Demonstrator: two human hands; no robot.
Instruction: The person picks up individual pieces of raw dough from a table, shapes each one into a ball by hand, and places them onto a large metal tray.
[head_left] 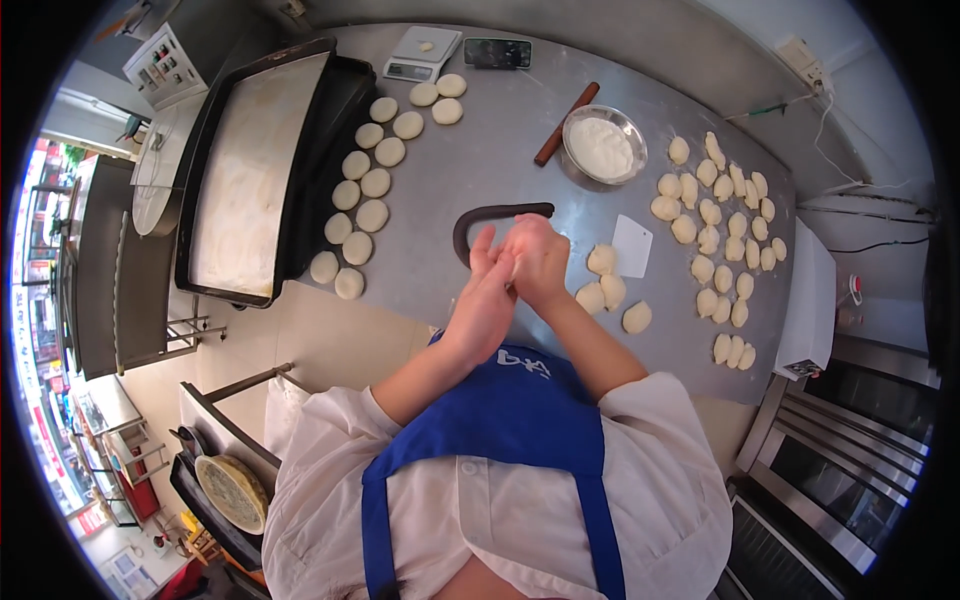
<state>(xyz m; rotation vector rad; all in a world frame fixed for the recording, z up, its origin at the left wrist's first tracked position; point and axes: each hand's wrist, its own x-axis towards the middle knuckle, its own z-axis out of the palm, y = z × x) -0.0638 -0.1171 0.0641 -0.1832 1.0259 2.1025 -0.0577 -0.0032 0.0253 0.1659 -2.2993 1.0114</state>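
My left hand and my right hand are pressed together at the near side of the steel table. The right is closed in a fist, with the left's fingers curled up against it. Whatever lies between them is hidden. Just beyond, a dark brown, rope-like roll bends in a hook on the tabletop, one end beside my right knuckles. Right of my hands rest several pale dough pieces and a white flat scraper. Farther back stand a metal bowl of white flour and a wooden rolling pin.
Rows of round, flattened dough pieces lie at left beside dark baking trays. Many uneven dough lumps cover the right side. A white scale and a phone sit at the far edge, near the wall.
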